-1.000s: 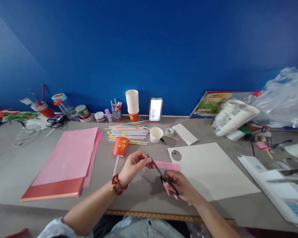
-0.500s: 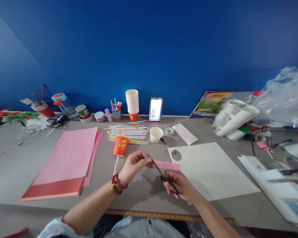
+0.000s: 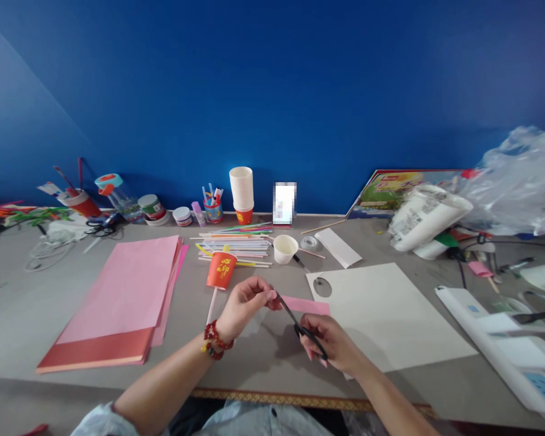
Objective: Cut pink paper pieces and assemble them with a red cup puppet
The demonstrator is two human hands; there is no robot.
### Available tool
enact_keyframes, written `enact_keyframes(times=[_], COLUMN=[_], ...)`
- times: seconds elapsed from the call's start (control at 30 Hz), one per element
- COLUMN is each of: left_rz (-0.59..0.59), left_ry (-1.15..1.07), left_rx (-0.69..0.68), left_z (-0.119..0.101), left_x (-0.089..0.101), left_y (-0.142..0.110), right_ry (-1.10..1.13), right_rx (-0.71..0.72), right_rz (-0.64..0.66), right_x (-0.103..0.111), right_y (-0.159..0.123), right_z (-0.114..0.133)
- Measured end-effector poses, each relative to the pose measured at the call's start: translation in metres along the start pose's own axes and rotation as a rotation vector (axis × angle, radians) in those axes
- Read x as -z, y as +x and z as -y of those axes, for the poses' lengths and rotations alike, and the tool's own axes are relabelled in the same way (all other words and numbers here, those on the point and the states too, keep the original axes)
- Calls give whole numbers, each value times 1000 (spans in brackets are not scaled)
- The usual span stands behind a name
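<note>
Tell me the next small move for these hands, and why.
Perhaps ease the left hand slightly back from the scissors before any snip. The right hand grips the handles, and the blades run right up to the left hand's pinched fingertips. Whatever they pinch is too small to tell.

Grey table (image 3: 22,315) across lower frame: pink paper stack (image 3: 122,284) left, straws (image 3: 247,244) centre, white sheet (image 3: 404,315) right of centre.
</note>
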State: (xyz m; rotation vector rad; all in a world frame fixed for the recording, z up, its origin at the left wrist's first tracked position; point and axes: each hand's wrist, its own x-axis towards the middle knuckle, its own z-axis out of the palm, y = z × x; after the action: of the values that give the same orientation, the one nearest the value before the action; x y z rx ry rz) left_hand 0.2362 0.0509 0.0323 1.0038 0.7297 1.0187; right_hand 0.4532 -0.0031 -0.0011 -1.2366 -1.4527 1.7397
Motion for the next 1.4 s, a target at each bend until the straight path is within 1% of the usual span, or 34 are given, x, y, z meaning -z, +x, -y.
enact_keyframes(times=[0.4, 0.6, 0.67, 0.73, 0.83, 1.0, 1.13, 1.23, 1.33, 1.4], left_rz=[3, 4, -6, -5, 29, 108, 128, 125, 99, 63], left_ry=[-5, 13, 32, 73, 170, 342, 383, 330, 314, 310], left_rx=[-23, -25, -13, 2, 3, -23, -33, -39, -58, -74], left_z=[7, 3, 2, 2, 6, 8, 5, 8, 14, 16], left_x=[3, 2, 2, 2, 2, 3, 1, 0, -3, -4], left_y=[1, 1, 2, 2, 2, 0, -3, -5, -7, -7], right_ry=[-33, -23, 18, 76, 143, 151, 113, 166, 206, 214], right_rx=[-37, -24, -2, 56, 158, 191, 171, 194, 222, 221], right_rz=[-28, -69, -92, -118, -173, -291, -318, -373, -437, -443], right_x=[0, 2, 2, 1, -6, -19, -23, -25, -28, -30], right_y=[-1, 0, 2, 5, 12, 28, 34, 34, 34, 33], right_z=[3, 3, 3, 7, 20, 43, 43, 40, 39, 40])
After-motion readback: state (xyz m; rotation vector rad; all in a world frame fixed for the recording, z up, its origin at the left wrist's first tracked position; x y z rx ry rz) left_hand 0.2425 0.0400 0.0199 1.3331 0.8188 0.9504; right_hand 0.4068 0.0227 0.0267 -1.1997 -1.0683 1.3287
